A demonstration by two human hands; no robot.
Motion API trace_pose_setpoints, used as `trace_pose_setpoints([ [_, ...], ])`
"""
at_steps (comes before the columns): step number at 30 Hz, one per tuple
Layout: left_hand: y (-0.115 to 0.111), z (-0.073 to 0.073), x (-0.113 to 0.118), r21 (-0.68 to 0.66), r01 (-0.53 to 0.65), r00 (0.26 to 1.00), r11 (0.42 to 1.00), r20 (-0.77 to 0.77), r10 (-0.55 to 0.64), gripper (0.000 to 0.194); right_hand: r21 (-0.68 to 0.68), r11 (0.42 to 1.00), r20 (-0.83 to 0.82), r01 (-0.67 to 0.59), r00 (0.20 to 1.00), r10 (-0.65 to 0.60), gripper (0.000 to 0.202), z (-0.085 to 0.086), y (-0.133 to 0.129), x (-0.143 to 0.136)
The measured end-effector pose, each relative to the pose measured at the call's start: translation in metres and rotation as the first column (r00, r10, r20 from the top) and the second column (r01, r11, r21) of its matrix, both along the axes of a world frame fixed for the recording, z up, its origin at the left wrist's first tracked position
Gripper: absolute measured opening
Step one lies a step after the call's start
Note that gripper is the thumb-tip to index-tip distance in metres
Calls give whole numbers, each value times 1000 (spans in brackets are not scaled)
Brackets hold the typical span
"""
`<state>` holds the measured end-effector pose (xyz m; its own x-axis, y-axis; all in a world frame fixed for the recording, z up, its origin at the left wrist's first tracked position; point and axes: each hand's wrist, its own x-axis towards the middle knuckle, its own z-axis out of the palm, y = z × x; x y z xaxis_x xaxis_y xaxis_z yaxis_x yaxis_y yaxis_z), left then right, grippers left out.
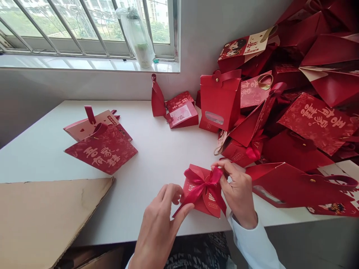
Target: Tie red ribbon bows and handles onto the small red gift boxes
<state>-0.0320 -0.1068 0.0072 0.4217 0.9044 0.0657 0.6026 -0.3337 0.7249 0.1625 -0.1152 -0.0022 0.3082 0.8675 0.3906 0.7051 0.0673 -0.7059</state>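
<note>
A small red gift box (204, 204) with gold lettering lies on the white table close to its front edge. A shiny dark-red ribbon bow (206, 184) is tied over its top, with tails hanging toward the lower left and lower right. My left hand (164, 213) curls round the box's left side, fingertips at the edge and thumb by the left ribbon tail. Between the thumb and fingers of my right hand (237, 186), the bow's right loop is pinched. The undersides of the left fingertips are partly hidden.
A large heap of red gift boxes (316, 119) fills the right side. Two red boxes with handles (103, 149) stand at the left, behind a cardboard box flap (50, 220). A small printed box (183, 112) lies near the wall. A plastic-wrapped item (140, 41) stands on the windowsill.
</note>
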Motion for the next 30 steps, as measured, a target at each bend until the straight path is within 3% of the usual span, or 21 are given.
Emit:
trace_pose_setpoints([
  [7,-9,-4,-9,-249,-44,998,968,40,56,12,-111,993,-22,43,999,-46,15,0,6,4],
  [11,-8,-9,-11,-331,13,993,944,118,28,17,-88,995,-59,53,997,-58,14,-2,5,4],
  [17,-13,-18,-7,-404,-12,980,915,175,90,21,-33,992,-34,119,992,-120,13,-5,4,-1],
  [21,-5,-5,-15,-320,8,997,948,78,17,23,-55,994,-45,95,994,-98,16,-3,5,-1],
  [26,26,16,-10,-20,-125,991,992,51,126,23,-97,995,-97,29,995,-39,15,0,3,2],
  [30,51,17,8,-9,134,988,991,78,-133,21,-131,991,-113,8,993,-23,15,1,3,4],
])
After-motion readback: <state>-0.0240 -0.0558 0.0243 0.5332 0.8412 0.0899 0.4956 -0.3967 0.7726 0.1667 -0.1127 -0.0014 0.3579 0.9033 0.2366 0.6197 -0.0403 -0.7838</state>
